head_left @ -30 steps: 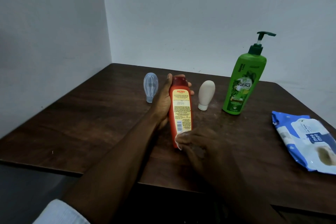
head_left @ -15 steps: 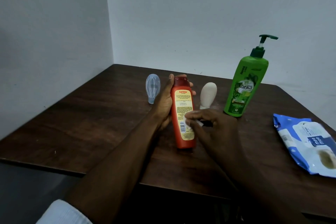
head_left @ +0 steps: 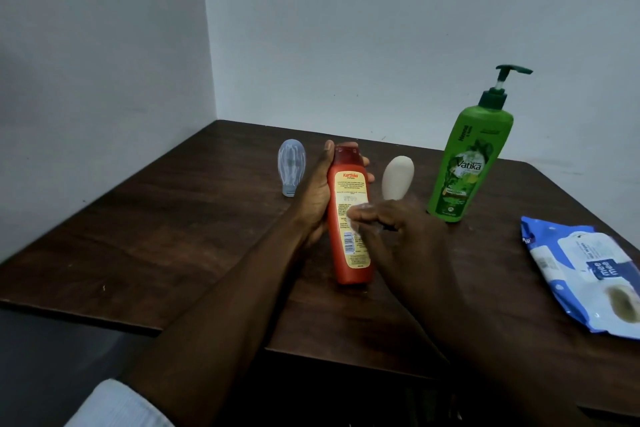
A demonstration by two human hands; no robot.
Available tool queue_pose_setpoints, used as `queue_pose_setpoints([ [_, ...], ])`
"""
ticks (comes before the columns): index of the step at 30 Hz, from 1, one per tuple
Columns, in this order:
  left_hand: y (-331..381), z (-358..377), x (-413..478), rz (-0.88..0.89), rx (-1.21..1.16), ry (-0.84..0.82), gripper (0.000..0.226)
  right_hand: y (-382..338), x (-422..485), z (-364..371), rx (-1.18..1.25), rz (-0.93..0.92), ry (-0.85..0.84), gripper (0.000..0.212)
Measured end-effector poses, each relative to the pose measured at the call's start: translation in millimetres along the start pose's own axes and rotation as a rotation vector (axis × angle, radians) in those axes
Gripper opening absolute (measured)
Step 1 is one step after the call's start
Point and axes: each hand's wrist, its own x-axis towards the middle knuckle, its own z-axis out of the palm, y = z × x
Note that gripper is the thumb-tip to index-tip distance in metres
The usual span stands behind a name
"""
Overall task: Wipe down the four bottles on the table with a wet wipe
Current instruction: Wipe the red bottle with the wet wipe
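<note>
Setting: dark brown wooden table (head_left: 166,239) set into a corner of plain pale walls (head_left: 346,28), filling the lower half of the frame. Item in hand: red bottle (head_left: 350,263), centre of frame, yellow back label facing the camera, cap pointing away, tilted back with its base on or just above the tabletop, which of the two not discernible. Handling, as judged: rigid plastic, smooth and likely slick once damp, light to moderate in weight, not fragile; best held round the upper body just below the cap, leaving the label and lower part free for wiping. Left hand (head_left: 317,194): reaches in from lower left, fingers and thumb wrapped round the bottle's upper part from its left side, fingertips showing past its right edge. Right hand (head_left: 405,229): comes in from lower right, fingers bunched and pinching a small white wet wipe (head_left: 356,222) against the middle of the label. Wiped or not, not determinable: clear bottle (head_left: 292,166) left of the red one and cream bottle (head_left: 398,177) just right of it, both standing cap-down; green pump bottle (head_left: 464,163) upright further right. Also present: blue and white wipe pack (head_left: 581,270) lying flat at the right edge
</note>
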Motion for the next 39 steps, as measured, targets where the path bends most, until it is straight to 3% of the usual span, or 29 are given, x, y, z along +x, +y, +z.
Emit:
queue_pose_setpoints([
  [7,2,4,-1,0.022,0.006,-0.010,0.046,-10,-18,-1,-0.042,-0.169,-0.154,0.028],
  [16,1,-1,-2,-0.026,-0.055,-0.046,0.070,-2,33,3,0.072,0.029,0.002,0.018],
  [23,-1,-2,0,0.025,-0.057,-0.067,0.057,4,68,9,0.125,0.073,0.071,0.016],
  [34,6,1,-4,-0.010,-0.112,-0.165,0.039,-10,27,5,0.078,-0.163,-0.001,0.022],
  [39,8,5,-8,-0.036,-0.155,-0.199,0.035,-6,35,0,0.116,-0.148,0.019,0.019],
])
